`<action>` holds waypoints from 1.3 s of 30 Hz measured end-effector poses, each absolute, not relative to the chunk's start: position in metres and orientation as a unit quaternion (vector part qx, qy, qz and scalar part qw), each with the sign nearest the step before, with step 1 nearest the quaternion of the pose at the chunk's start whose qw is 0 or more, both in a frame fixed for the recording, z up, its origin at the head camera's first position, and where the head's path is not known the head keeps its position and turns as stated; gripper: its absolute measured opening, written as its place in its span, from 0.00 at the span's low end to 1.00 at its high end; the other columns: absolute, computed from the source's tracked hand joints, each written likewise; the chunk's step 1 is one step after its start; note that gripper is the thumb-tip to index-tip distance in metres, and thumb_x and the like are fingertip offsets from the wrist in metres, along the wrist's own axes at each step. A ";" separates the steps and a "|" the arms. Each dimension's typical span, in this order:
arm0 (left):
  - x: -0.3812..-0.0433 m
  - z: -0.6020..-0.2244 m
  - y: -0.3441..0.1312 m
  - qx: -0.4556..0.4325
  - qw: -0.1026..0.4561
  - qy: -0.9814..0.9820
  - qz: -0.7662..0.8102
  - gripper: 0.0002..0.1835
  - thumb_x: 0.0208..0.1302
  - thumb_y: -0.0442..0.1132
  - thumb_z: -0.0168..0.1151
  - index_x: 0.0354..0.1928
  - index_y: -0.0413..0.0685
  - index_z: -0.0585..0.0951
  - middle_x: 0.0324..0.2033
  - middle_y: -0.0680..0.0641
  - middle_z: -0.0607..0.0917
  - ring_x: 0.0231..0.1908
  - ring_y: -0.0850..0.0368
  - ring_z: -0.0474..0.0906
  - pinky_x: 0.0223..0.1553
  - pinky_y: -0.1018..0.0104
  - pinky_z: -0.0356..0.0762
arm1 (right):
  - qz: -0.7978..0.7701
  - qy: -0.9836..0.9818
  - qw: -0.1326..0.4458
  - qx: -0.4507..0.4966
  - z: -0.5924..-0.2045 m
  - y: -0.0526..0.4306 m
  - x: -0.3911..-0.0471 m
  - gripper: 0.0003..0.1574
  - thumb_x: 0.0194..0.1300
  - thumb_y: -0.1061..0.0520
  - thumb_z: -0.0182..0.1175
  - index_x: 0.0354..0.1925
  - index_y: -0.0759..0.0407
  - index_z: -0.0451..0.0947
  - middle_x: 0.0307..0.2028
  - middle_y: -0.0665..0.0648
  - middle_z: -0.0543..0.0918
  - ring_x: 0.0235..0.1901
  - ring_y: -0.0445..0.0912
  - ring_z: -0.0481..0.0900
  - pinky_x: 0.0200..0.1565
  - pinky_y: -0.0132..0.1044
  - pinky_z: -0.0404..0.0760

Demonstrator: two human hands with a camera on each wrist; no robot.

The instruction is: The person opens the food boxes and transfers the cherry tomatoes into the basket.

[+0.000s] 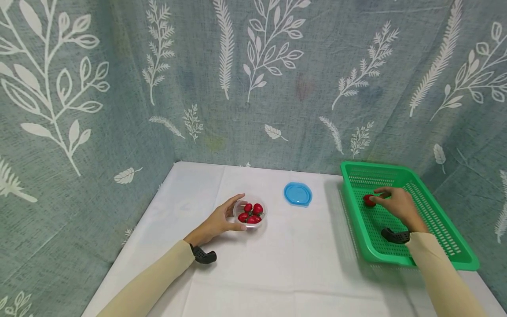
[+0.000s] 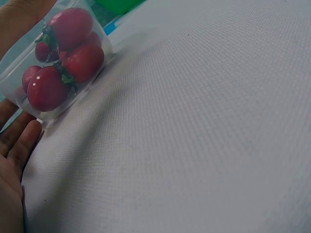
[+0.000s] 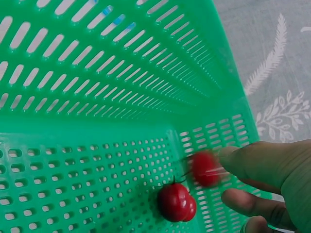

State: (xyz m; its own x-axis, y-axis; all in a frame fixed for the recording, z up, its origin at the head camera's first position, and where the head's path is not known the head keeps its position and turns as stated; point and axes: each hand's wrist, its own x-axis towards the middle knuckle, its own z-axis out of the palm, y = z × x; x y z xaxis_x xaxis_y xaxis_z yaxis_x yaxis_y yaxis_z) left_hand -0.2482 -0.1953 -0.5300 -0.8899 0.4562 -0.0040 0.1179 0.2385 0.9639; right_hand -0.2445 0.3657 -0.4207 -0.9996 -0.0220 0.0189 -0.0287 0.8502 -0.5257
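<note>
My left hand (image 1: 217,223) curls round a small clear plastic tub (image 1: 236,210), thumb on the near side and fingers on the far side. Several red cherry tomatoes (image 2: 80,63) with green stems lie inside it. Over at the right, my right hand (image 1: 398,204) reaches down into a green plastic basket (image 1: 358,233). A blurred cherry tomato (image 3: 206,168) is pinched at its thumb tip, raised above the basket floor. Just below, two more cherry tomatoes (image 3: 172,201) rest together on the floor, one partly hidden behind the other.
A blue lid (image 1: 298,194) lies on the white tablecloth (image 1: 293,255) between the tub and the basket. A grey-green curtain (image 1: 253,123) with white leaf patterns rises behind the table and along its left side. The basket's slotted walls surround the right hand.
</note>
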 end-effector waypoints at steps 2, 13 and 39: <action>-0.248 -0.530 -0.195 0.188 0.144 0.773 0.589 0.57 0.53 0.49 0.83 0.81 0.71 0.58 0.79 0.55 0.58 0.77 0.47 0.55 0.75 0.42 0.53 | 0.276 -0.961 0.009 0.014 -0.420 0.365 -0.244 0.35 0.74 0.43 0.63 0.63 0.70 0.76 0.55 0.77 0.79 0.49 0.70 0.78 0.40 0.59 0.80; -0.247 -0.525 -0.195 0.190 0.145 0.771 0.590 0.57 0.53 0.49 0.83 0.80 0.72 0.58 0.79 0.56 0.57 0.78 0.46 0.52 0.76 0.43 0.51 | 0.285 -0.957 0.048 0.035 -0.414 0.352 -0.240 0.31 0.75 0.45 0.62 0.63 0.66 0.79 0.55 0.72 0.81 0.51 0.67 0.78 0.42 0.60 0.79; -0.246 -0.526 -0.194 0.186 0.148 0.773 0.589 0.57 0.54 0.46 0.83 0.81 0.66 0.57 0.79 0.55 0.58 0.77 0.44 0.55 0.74 0.41 0.54 | 0.326 -0.936 0.036 0.125 -0.382 0.247 -0.243 0.22 0.72 0.48 0.66 0.58 0.57 0.83 0.49 0.60 0.86 0.35 0.53 0.81 0.32 0.43 0.80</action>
